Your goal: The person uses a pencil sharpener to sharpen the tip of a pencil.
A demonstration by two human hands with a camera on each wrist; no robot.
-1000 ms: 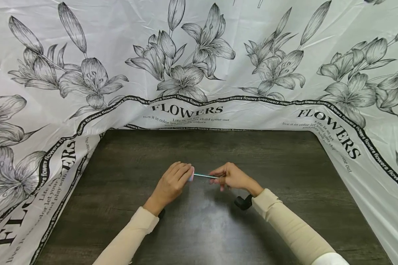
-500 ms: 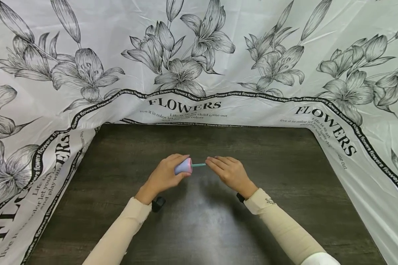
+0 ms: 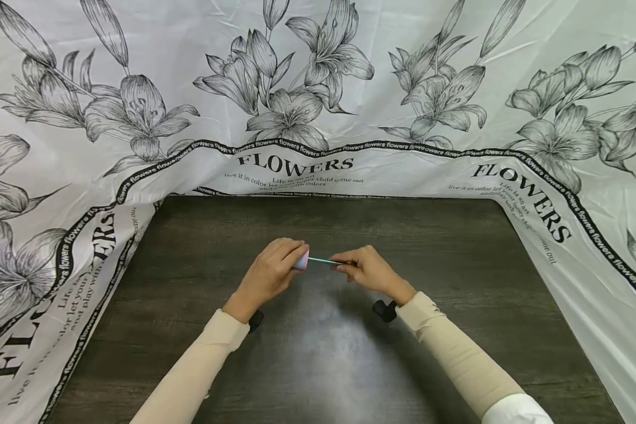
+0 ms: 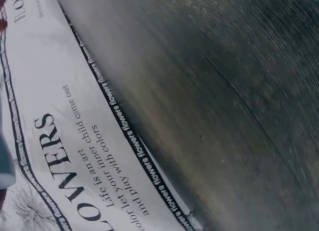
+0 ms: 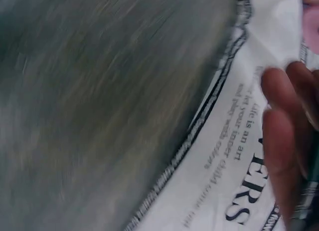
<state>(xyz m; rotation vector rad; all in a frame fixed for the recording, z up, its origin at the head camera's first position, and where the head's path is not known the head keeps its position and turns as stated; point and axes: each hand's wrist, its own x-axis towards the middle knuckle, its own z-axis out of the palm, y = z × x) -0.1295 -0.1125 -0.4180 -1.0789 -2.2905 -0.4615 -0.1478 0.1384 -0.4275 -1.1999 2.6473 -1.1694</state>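
My left hand (image 3: pixel 269 269) grips a small lilac pencil sharpener (image 3: pixel 301 258) with a pink end, held above the dark table. From that pink end a thin teal pencil (image 3: pixel 320 259) runs across to my right hand (image 3: pixel 370 268), which pinches it between thumb and fingers. In the left wrist view only a pale blue side of the sharpener (image 4: pixel 5 163) shows at the left edge. The right wrist view catches my blurred fingers (image 5: pixel 279 136), the pencil's dark green end with its metal band (image 5: pixel 303 211), and part of the sharpener's pink face (image 5: pixel 311 29).
A dark wood-grain table (image 3: pixel 318 365) lies beneath both hands. White cloth (image 3: pixel 403 171) printed with black flowers and lettering hangs along its back and sides. A black wrist device (image 3: pixel 384 310) sits under the right wrist, another (image 3: pixel 255 321) under the left.
Both hands have rolled at the wrist and back. Half a second ago the right hand's back faced up and the left showed more of the sharpener; now both resemble one second ago.
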